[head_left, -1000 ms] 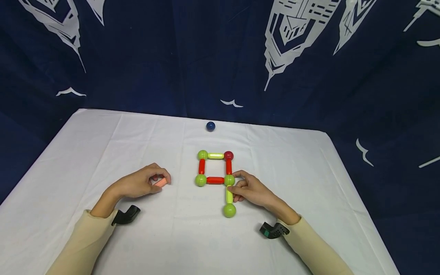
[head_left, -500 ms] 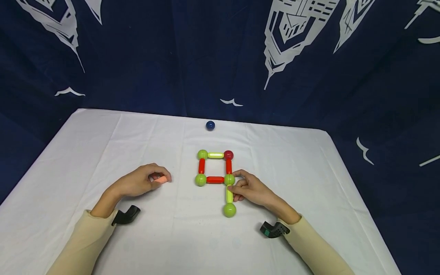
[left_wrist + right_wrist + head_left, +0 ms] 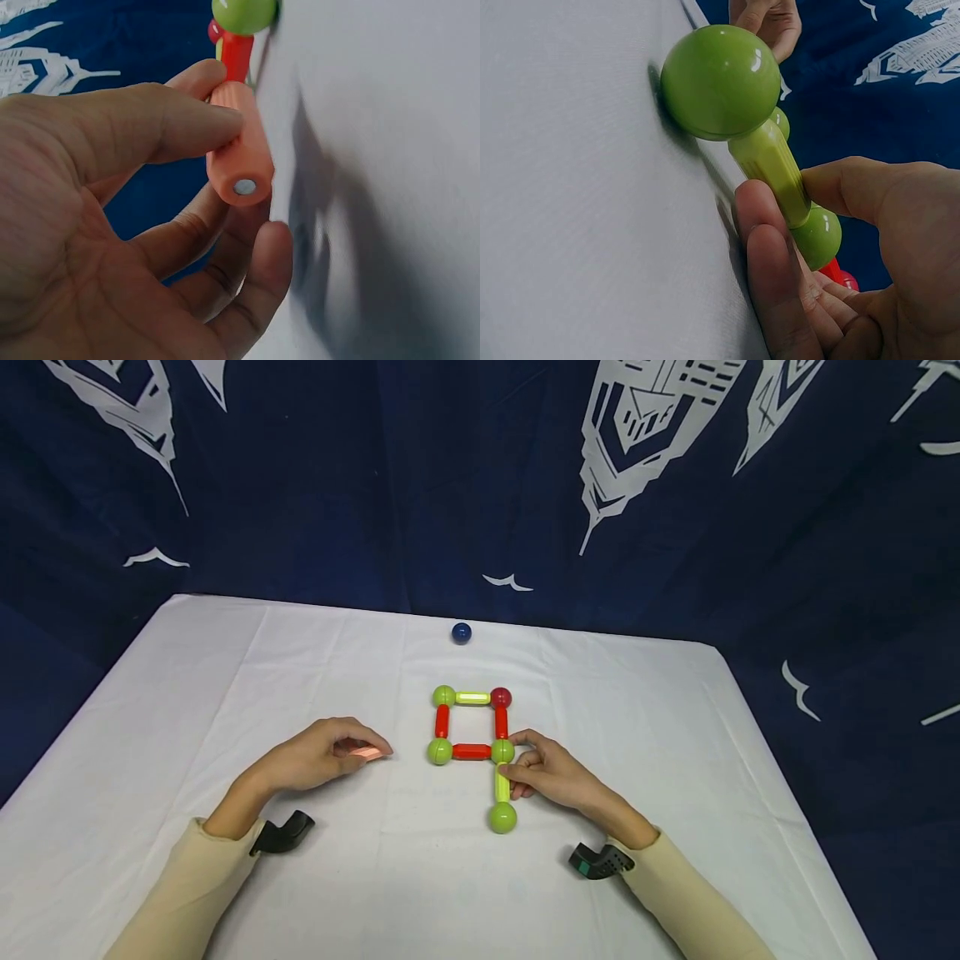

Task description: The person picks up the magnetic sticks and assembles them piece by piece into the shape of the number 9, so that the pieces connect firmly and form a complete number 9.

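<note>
My left hand (image 3: 318, 756) pinches an orange magnetic rod (image 3: 244, 146) between thumb and fingers, its round metal end showing in the left wrist view. To its right lies a square of magnetic rods and balls: red rods (image 3: 472, 752), a yellow-green rod (image 3: 472, 698), green balls (image 3: 440, 751) and a red ball (image 3: 501, 697). From the square's near right ball (image 3: 502, 750) another yellow-green rod (image 3: 772, 169) runs toward me, ending in a green ball (image 3: 720, 82). My right hand (image 3: 555, 772) holds this rod between thumb and fingers, a fingertip near the corner ball.
A dark blue ball (image 3: 461, 632) sits near the far edge of the white-covered table (image 3: 300, 893). Behind the table hangs a dark blue curtain (image 3: 300, 485) with white prints. Each wrist wears a black device (image 3: 283, 832).
My left hand has moved slightly right toward the square, with the orange rod turned a little flatter. My right hand and the assembled pieces stay in place.
</note>
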The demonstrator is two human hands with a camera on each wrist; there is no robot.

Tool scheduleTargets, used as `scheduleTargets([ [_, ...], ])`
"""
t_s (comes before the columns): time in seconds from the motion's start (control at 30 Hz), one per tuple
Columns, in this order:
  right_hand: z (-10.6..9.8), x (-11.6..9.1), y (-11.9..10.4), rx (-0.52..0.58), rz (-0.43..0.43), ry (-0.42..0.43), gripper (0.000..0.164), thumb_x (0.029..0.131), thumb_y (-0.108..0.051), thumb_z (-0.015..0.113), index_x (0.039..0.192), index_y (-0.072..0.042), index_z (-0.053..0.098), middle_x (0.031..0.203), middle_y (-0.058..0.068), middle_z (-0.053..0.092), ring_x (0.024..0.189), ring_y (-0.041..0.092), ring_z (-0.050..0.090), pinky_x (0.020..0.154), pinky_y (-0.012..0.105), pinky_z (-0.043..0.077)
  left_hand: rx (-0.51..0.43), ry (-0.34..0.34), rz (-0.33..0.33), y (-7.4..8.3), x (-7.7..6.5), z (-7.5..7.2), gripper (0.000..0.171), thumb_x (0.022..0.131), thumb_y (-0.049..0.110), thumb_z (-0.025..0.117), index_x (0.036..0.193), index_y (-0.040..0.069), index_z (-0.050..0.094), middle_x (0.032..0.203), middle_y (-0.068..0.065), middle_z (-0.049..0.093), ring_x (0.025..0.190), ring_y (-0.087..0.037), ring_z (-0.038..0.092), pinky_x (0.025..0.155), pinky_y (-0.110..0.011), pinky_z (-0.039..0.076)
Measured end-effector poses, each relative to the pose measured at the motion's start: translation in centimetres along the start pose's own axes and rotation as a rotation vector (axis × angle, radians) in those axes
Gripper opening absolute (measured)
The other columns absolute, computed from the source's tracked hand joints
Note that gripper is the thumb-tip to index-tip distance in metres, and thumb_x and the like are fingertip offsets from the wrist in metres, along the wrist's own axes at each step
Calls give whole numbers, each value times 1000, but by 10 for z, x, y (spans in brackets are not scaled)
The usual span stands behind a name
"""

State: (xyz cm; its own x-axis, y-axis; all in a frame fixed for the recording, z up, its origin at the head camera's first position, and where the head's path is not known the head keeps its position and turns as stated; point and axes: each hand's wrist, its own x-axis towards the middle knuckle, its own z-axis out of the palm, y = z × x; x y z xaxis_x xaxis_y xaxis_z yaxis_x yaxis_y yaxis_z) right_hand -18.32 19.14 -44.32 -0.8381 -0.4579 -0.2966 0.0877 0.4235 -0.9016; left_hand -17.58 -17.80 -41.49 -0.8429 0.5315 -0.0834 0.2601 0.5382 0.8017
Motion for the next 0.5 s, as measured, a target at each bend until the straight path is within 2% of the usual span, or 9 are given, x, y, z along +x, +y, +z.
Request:
scheduleTargets([
  [0.17, -1, 0, 1, -13, 3, 5, 53, 95, -15, 68, 135, 7, 40, 77, 4, 67, 66, 13, 66, 64, 25, 57, -3, 3, 65, 7, 3, 5, 45, 88, -11, 57, 117, 18, 74, 113, 1, 70, 97, -20, 57, 85, -27, 49],
  [0.27, 0, 0, 1, -10, 14, 14, 54, 95, -17, 67, 135, 7, 41, 77, 4, 67, 66, 13, 66, 64, 25, 57, -14, 4, 104, 14, 4, 10, 38, 91, -7, 60, 117, 17, 74, 111, 0, 70, 96, -18, 56, 85, -26, 49],
  [0.4, 1, 0, 0, 8, 35, 25, 55, 95, -18, 67, 136, 7, 41, 77, 3, 68, 65, 13, 66, 65, 25, 57, -20, -9, 130, 24, 4, 18, 31, 95, 0, 63, 118, 18, 73, 110, 0, 69, 94, -16, 55, 82, -23, 48],
  [0.5, 2, 0, -1, 16, 41, 31, 55, 95, -18, 68, 136, 6, 41, 78, 3, 68, 65, 13, 66, 65, 25, 57, -14, -17, 146, 30, 4, 24, 32, 95, -1, 63, 119, 18, 72, 111, 2, 68, 94, -15, 55, 80, -23, 47],
])
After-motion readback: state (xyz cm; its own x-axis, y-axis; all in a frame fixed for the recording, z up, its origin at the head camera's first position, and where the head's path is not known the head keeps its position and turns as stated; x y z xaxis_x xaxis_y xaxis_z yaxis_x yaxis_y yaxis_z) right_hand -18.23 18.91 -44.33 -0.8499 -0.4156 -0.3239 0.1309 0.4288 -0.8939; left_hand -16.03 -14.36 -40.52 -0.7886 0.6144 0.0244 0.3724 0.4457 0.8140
